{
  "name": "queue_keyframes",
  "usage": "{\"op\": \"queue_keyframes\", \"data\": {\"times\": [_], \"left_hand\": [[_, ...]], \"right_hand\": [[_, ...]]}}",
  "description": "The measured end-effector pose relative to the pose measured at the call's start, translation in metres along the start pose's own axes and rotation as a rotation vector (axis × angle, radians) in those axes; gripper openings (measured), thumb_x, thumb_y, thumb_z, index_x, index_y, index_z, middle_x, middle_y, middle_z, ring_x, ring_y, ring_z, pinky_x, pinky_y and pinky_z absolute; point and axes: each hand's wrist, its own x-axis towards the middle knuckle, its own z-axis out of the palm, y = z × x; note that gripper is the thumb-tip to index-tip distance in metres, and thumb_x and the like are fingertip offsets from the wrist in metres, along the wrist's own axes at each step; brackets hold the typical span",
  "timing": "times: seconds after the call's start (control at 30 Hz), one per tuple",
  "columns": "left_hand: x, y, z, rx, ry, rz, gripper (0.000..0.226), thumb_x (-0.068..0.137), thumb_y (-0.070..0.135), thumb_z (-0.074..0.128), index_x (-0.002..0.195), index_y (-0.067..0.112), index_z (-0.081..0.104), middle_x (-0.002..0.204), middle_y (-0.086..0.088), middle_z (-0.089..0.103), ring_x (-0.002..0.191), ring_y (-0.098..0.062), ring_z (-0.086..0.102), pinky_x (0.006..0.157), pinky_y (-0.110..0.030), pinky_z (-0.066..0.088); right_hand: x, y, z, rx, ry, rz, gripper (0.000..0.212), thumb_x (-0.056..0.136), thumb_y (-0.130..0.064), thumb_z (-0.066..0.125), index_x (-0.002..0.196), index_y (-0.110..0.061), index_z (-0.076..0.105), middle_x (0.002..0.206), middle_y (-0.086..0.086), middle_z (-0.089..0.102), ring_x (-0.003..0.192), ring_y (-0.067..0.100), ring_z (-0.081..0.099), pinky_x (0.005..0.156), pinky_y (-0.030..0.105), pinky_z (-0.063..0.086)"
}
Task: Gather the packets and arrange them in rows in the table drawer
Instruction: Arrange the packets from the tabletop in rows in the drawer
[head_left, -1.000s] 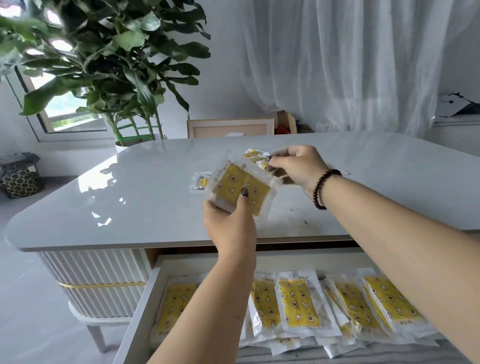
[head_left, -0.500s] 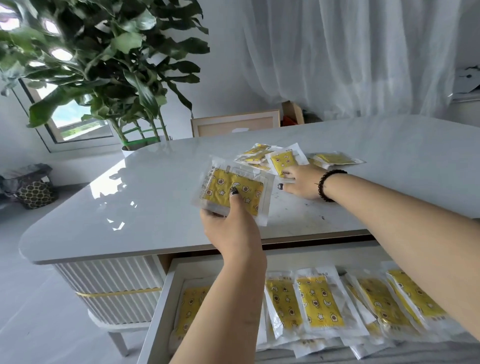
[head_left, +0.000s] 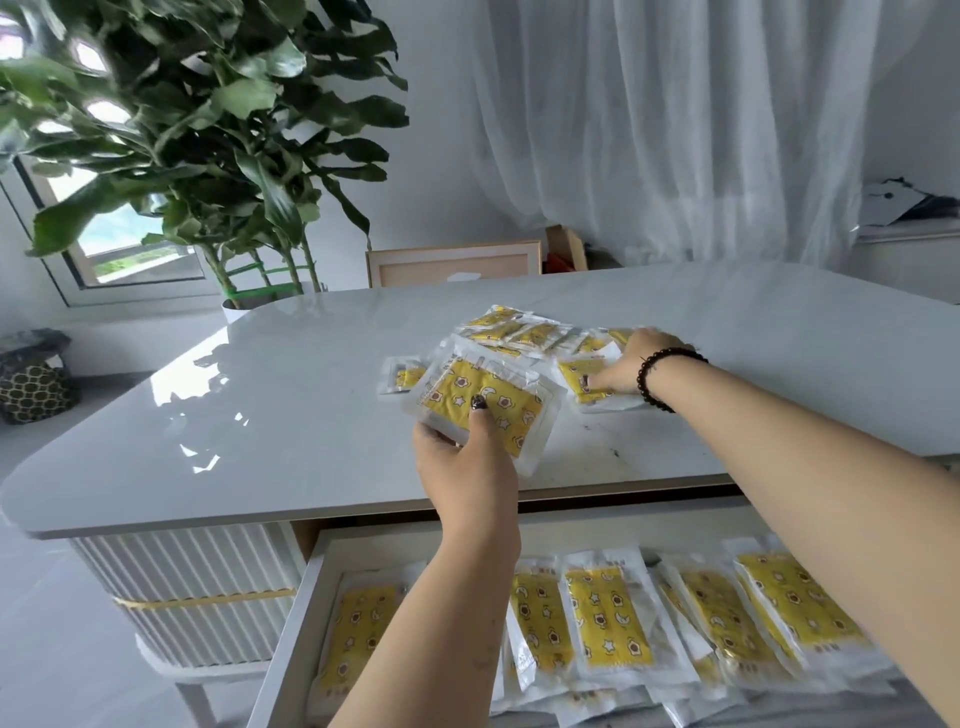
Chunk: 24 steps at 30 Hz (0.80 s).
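- Right hand (head_left: 621, 366) flat on a packet (head_left: 589, 382) at the near edge of the loose pile (head_left: 524, 332), fingers pressing down on it, whether curled under its edge cannot tell; beaded bracelet (head_left: 665, 374) at the wrist.
- Left hand (head_left: 467, 457) clamped on a stack (head_left: 485, 400) of packets, thumb on top, held just above the tabletop (head_left: 260, 405), long axis slanting from upper left to lower right.
- Pressed packet just right of the held stack, so probably a short slide leftward to add it.
- One stray packet (head_left: 402, 374) left of the stack, partly behind it.
- Pile beyond both hands, nearer the right.
- Bare tabletop left and right; front edge close under the left wrist.
- Open drawer (head_left: 291, 623) below that edge, with a row (head_left: 608, 618) of packets lying long axis front to back, overlapping toward the right.
- Plant (head_left: 208, 130) and curtain (head_left: 675, 130) well behind.
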Motion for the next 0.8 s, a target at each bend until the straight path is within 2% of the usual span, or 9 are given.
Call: {"op": "queue_keyframes", "data": {"times": [0.07, 0.17, 0.23, 0.3, 0.37, 0.5, 0.63, 0.73, 0.8], "left_hand": [[0.001, -0.002, 0.000, 0.047, -0.005, 0.012, 0.011, 0.093, 0.019, 0.057, 0.089, 0.029, 0.054, 0.090, 0.005, 0.064, 0.081, -0.014, 0.062, 0.070, -0.031, 0.050], [0.004, -0.004, 0.001, 0.086, -0.031, -0.003, 0.010, 0.095, 0.019, 0.053, 0.088, 0.026, 0.052, 0.090, 0.001, 0.063, 0.081, -0.018, 0.063, 0.074, -0.039, 0.054], [0.005, -0.006, 0.002, 0.096, -0.047, -0.011, 0.010, 0.096, 0.019, 0.051, 0.089, 0.025, 0.052, 0.090, -0.001, 0.063, 0.080, -0.020, 0.063, 0.074, -0.040, 0.054], [0.004, -0.006, 0.002, 0.086, -0.060, -0.015, 0.010, 0.096, 0.019, 0.052, 0.089, 0.026, 0.052, 0.090, -0.001, 0.063, 0.080, -0.020, 0.064, 0.076, -0.040, 0.055], [0.004, -0.004, 0.002, 0.027, -0.081, -0.034, 0.011, 0.094, 0.016, 0.055, 0.094, 0.027, 0.054, 0.091, 0.001, 0.064, 0.081, -0.017, 0.066, 0.075, -0.037, 0.057], [0.002, -0.002, 0.003, -0.142, -0.146, -0.116, 0.022, 0.093, 0.008, 0.057, 0.109, 0.022, 0.054, 0.103, 0.000, 0.067, 0.092, -0.019, 0.070, 0.072, -0.029, 0.056], [-0.001, -0.003, 0.005, -0.156, -0.205, -0.121, 0.023, 0.095, 0.009, 0.055, 0.116, 0.019, 0.054, 0.111, -0.005, 0.067, 0.097, -0.022, 0.069, 0.075, -0.031, 0.056], [-0.002, -0.004, 0.006, -0.124, -0.255, -0.127, 0.014, 0.096, 0.014, 0.055, 0.110, 0.017, 0.056, 0.111, -0.009, 0.068, 0.097, -0.023, 0.069, 0.076, -0.033, 0.056], [-0.002, -0.005, 0.006, -0.085, -0.264, -0.137, 0.016, 0.095, 0.019, 0.057, 0.111, 0.016, 0.057, 0.108, -0.010, 0.070, 0.096, -0.026, 0.069, 0.082, -0.042, 0.057]], "right_hand": [[0.005, 0.003, 0.002, 0.022, -0.065, 0.038, 0.095, 0.066, -0.059, 0.075, 0.141, -0.014, 0.038, 0.140, 0.009, 0.046, 0.124, 0.029, 0.048, 0.097, 0.032, 0.043], [0.006, 0.003, 0.000, 0.173, -0.139, 0.041, 0.095, 0.070, -0.041, 0.081, 0.144, -0.006, 0.032, 0.141, 0.011, 0.045, 0.125, 0.027, 0.048, 0.096, 0.031, 0.042], [0.009, 0.008, 0.002, 0.275, -0.147, 0.043, 0.090, 0.068, -0.034, 0.083, 0.140, -0.004, 0.038, 0.135, 0.011, 0.049, 0.121, 0.026, 0.051, 0.093, 0.030, 0.043], [0.013, 0.016, 0.004, 0.486, -0.113, 0.034, 0.082, 0.064, -0.027, 0.086, 0.132, -0.003, 0.048, 0.127, 0.008, 0.056, 0.113, 0.024, 0.056, 0.092, 0.027, 0.044], [0.017, 0.023, 0.000, 0.801, -0.121, 0.022, 0.071, 0.061, -0.018, 0.087, 0.124, -0.005, 0.057, 0.121, 0.007, 0.063, 0.107, 0.023, 0.062, 0.091, 0.033, 0.050], [-0.003, 0.021, -0.019, 1.274, -0.253, -0.049, 0.036, 0.080, -0.003, 0.071, 0.114, -0.009, 0.062, 0.106, 0.005, 0.070, 0.102, 0.020, 0.065, 0.063, 0.029, 0.057], [-0.035, 0.014, -0.026, 1.143, -0.460, -0.236, 0.027, 0.082, -0.006, 0.069, 0.108, -0.010, 0.064, 0.096, 0.006, 0.070, 0.084, 0.016, 0.067, 0.054, 0.022, 0.055], [-0.047, 0.006, -0.017, 0.900, -0.450, -0.332, 0.031, 0.076, -0.007, 0.075, 0.105, -0.011, 0.067, 0.089, 0.002, 0.068, 0.060, 0.003, 0.064, 0.044, 0.019, 0.049], [-0.050, 0.002, -0.013, 0.816, -0.410, -0.382, 0.033, 0.074, -0.010, 0.078, 0.105, -0.013, 0.067, 0.095, 0.002, 0.067, 0.059, 0.003, 0.062, 0.042, 0.017, 0.047]]}}
